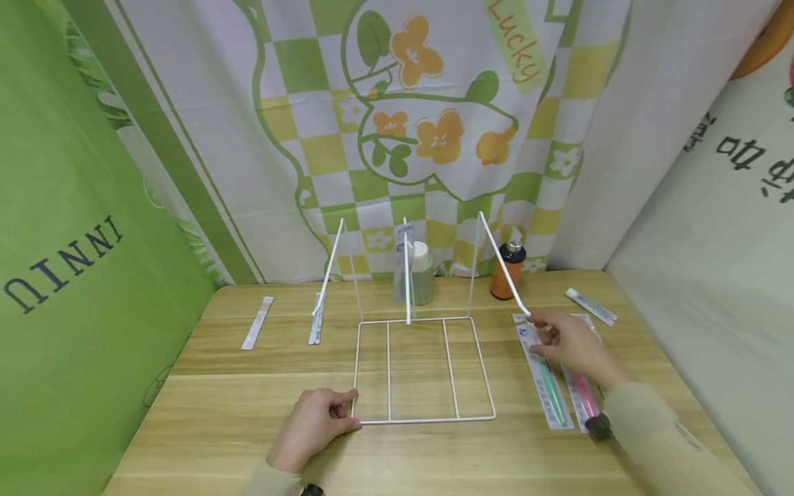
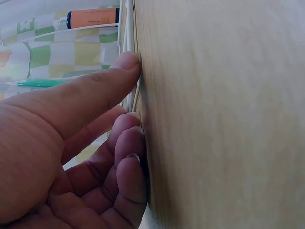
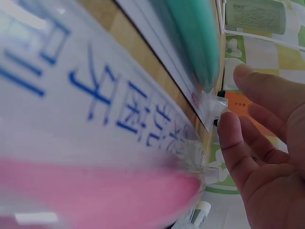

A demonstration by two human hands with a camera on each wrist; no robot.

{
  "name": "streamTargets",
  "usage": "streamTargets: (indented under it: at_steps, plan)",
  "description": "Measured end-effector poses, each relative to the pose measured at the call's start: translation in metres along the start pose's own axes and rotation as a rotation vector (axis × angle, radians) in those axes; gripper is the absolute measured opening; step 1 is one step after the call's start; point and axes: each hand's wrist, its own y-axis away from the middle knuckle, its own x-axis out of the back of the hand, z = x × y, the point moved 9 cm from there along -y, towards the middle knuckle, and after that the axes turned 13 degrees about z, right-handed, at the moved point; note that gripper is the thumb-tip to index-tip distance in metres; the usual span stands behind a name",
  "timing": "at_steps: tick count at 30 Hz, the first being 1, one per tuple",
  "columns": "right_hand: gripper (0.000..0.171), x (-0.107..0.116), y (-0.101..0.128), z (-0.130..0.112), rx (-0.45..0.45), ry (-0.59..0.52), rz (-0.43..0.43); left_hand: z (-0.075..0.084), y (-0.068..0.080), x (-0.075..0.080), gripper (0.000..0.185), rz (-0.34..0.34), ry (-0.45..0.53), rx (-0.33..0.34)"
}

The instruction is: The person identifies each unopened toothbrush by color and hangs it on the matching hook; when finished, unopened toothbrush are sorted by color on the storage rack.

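A white wire display rack [image 1: 424, 421] stands mid-table, with three prongs slanting up toward me. My left hand [image 1: 313, 421] pinches its front left corner; the left wrist view shows the thumb [image 2: 128, 61] against the wire. One clear toothbrush package [image 1: 400, 265] hangs on the middle prong. My right hand [image 1: 573, 344] is over the top of a packaged green toothbrush [image 1: 548, 386]. In the right wrist view, its thumb and forefinger are spread around the package's hang tab [image 3: 220, 106]. Beside it lies a packaged pink toothbrush [image 1: 579, 393], partly hidden by the hand.
Behind the rack stand a pale green bottle [image 1: 422, 279] with a white cap and an orange-and-black pump bottle [image 1: 510, 270]. Slim packets lie at left [image 1: 257, 324] and behind the left prong [image 1: 316, 327]. A white tube [image 1: 591, 306] lies at the back right. Printed curtains [image 1: 434, 207] border the table.
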Motion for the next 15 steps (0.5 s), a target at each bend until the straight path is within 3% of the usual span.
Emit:
streamTargets:
  at_steps: [15]
  plan:
    - [0.052, -0.011, 0.003, 0.012, -0.019, 0.050, -0.056, -0.003, -0.001, -0.001, 0.051, 0.010, 0.002, -0.015]
